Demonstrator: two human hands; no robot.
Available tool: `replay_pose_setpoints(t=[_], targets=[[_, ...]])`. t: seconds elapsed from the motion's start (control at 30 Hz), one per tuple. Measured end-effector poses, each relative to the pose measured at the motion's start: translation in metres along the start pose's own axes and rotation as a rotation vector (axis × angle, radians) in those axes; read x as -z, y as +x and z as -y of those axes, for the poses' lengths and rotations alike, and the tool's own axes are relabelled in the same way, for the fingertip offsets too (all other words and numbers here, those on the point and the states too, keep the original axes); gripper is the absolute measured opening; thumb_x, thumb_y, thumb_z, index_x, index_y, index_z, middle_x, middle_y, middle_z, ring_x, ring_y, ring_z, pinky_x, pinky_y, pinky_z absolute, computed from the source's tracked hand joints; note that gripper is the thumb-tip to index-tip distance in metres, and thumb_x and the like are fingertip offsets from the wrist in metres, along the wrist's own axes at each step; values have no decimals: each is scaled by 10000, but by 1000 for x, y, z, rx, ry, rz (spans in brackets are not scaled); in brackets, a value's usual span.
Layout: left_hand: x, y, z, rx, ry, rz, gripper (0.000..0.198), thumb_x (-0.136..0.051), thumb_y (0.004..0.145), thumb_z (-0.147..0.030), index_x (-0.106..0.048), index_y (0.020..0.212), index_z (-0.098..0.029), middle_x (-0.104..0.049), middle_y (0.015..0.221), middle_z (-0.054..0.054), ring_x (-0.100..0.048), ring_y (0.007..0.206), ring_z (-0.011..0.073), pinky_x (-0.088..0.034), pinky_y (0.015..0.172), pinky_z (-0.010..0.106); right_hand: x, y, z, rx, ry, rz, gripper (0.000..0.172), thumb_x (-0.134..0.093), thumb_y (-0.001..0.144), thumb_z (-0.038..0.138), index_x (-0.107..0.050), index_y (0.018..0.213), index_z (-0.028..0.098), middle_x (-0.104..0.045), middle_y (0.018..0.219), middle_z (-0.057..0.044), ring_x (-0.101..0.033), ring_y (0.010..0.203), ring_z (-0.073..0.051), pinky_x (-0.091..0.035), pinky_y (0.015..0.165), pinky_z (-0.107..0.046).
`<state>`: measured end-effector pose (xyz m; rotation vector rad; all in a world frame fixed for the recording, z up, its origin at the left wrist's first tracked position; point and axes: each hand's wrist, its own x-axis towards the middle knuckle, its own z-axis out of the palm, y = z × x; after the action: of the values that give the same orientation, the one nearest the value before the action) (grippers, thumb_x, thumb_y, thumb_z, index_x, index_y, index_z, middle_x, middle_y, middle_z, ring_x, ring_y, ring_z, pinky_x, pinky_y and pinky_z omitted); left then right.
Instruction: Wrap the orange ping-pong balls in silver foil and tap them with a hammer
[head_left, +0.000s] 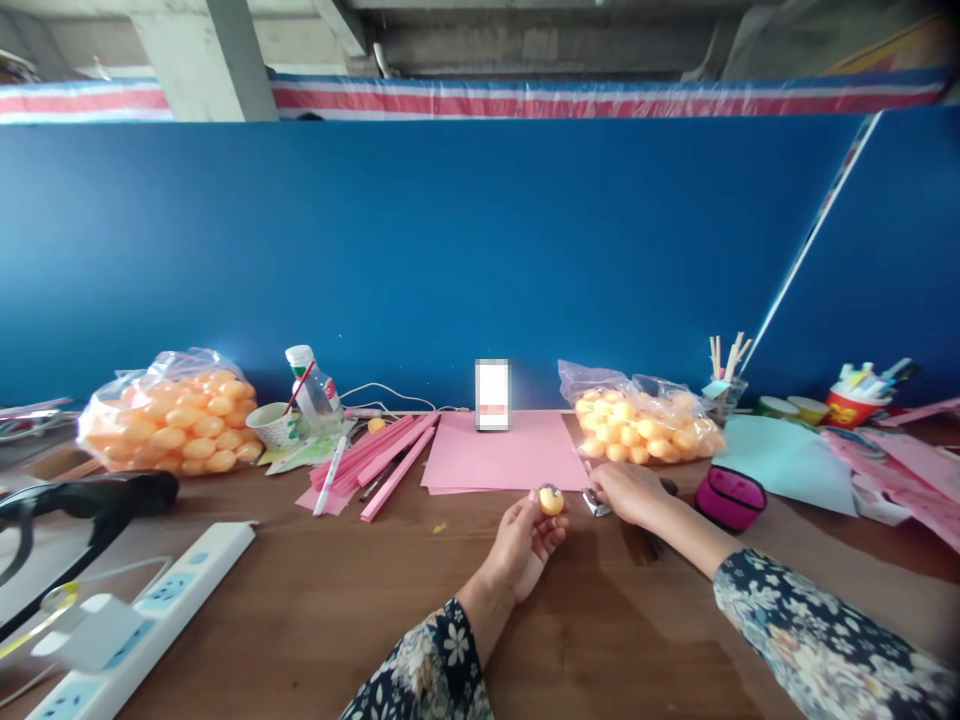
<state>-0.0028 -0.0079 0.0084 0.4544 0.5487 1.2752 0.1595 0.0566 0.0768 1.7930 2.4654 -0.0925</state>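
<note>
Seemingly early on, my left hand (520, 545) pinches one yellow ball (552, 502) above the table (607, 630); my right hand (624, 490) meets a silvery object (597, 505), grip unclear; many bagged balls (634, 430) lie beyond, apparently unworked.

Glossy ball (551, 501), matt paper (502, 460), smooth wood-look tabletop (360, 610)

i have a tall blue partition (450, 240) filling much of my feed, with a pale glare at its left end, and a brown wood-grain table (300, 620) running up to its foot. over its top edge i can make out plastic sheeting (525, 100) striped in red, white and blue, a pale concrete pillar (191, 60) above its left part, and grey concrete beams (540, 45) higher up behind it. towards its right end i see a slanting pale seam (814, 238), with another blue panel (907, 250) beyond.
</note>
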Motion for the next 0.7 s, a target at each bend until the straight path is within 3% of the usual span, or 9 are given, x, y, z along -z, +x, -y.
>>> replay_pose_setpoints(t=[0.2, 0.4, 0.7], targets=[[0, 0, -1, 3, 5, 7, 317, -556, 786, -363, -610, 901, -73, -649, 864, 125, -600, 647, 102, -482, 590, 184, -3, -2, -1, 13, -3, 10, 212, -447, 800, 222, -612, 680, 164, -645, 746, -91, -593, 687, -199, -294, 539, -262], [0, 1, 0, 6, 9, -11, 311, -570, 778, -353, -609, 905, -72, -656, 862, 123, -605, 649, 103, -487, 592, 185, -4, -1, -1, -5, -11, 39, 129, -496, 771, 199, -610, 718, 169, -650, 769, -73, -603, 736, -202, -311, 563, -253], [1, 2, 0, 5, 17, -23, 287, -566, 785, -338, -610, 897, -77, -658, 854, 113, -605, 647, 101, -491, 582, 180, -6, 0, 1, -29, -54, 62, 251, -402, 846, 245, -624, 787, 145, -650, 845, -116, -606, 814, -217, -352, 612, -266]])
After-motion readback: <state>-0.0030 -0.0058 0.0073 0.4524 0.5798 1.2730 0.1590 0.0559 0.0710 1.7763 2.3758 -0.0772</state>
